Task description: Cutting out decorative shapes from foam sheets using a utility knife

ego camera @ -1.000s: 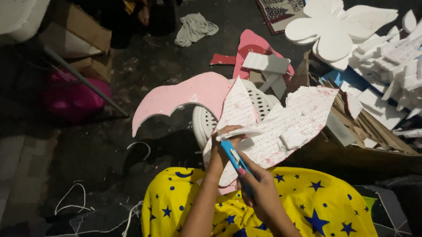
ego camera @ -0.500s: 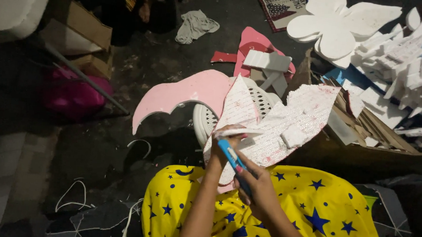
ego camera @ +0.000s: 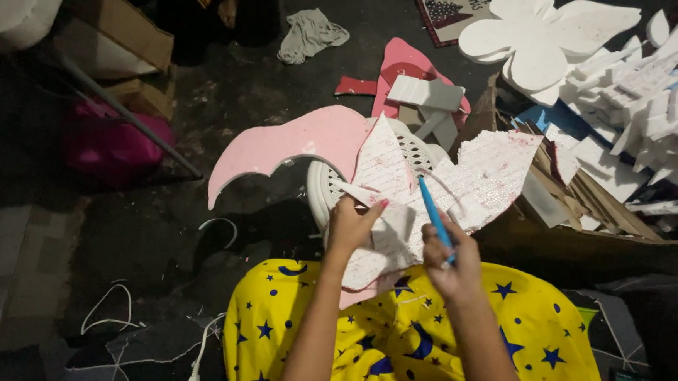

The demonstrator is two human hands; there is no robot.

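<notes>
Far left: magenta bag [ego camera: 113, 140] on the dark floor, cardboard boxes [ego camera: 115, 43] behind it, a thin metal pole [ego camera: 126, 114] slanting across both. White cords [ego camera: 108, 310] lie loose on the floor lower left. Grey rag [ego camera: 310, 34] sits top centre.

Pink foam wing [ego camera: 295, 146] fans out left of a white plastic stool [ego camera: 328, 186] and partly rests over it. Left hand [ego camera: 350, 226] is closed, thumb and fingers pinching the edge of the white foam piece [ego camera: 387, 239]. That piece sits over the stool, just above the lap in the yellow star-print cloth [ego camera: 393, 340], its patterned upper part spreading up and right.

Right hand [ego camera: 450, 258] is fisted around a blue cutter [ego camera: 434, 215], tip angled up-left against the foam.

Behind: red foam scraps [ego camera: 396, 66]. Right: cardboard box [ego camera: 583, 250] with white foam offcuts [ego camera: 653, 99] heaped, 1 butterfly-shaped foam cutout [ego camera: 540, 39] on top.
</notes>
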